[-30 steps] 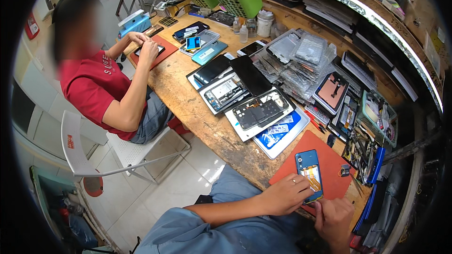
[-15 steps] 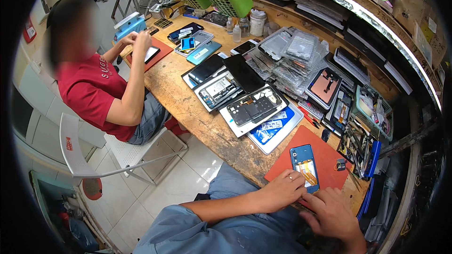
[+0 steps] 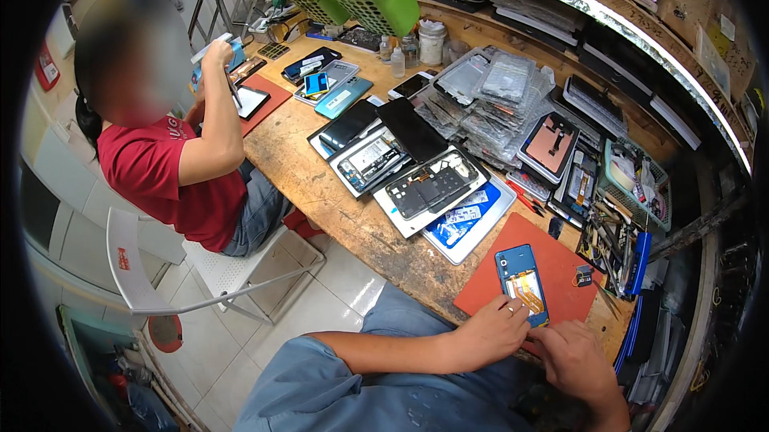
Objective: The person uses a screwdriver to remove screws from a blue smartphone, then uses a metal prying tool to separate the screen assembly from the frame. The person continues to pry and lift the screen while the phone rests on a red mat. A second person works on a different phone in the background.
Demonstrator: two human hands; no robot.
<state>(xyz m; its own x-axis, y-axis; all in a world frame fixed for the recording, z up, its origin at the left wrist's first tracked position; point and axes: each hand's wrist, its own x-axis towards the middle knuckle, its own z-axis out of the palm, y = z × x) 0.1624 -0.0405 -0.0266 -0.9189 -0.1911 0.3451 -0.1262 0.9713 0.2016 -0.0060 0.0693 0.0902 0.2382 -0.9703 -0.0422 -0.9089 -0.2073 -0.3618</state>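
Observation:
An opened blue phone (image 3: 509, 260) lies on a red-orange mat (image 3: 485, 281) in front of me, its inside exposed around a pale battery area with an orange flex cable (image 3: 530, 292) running across. My left hand (image 3: 493, 329) has its fingers closed over the phone's lower left edge. At the phone's bottom end, my right hand (image 3: 578, 361) has thumb and forefinger drawn together; whatever lies between them is hidden. A small dark part (image 3: 582, 275) sits on the mat to the right of the phone.
Left of the mat are opened phones (image 3: 424, 188) on a white-and-blue tray (image 3: 465, 248). Red-handled tools (image 3: 525, 196), a tool tray (image 3: 613, 252) and a teal basket (image 3: 653, 200) stand behind and right. A co-worker in a red shirt (image 3: 164, 164) sits at far left.
My right hand's fingers have drawn closer together at the phone's lower end. My left hand stays on the phone. The co-worker has raised a hand over a tablet-like device, holding a thin tool.

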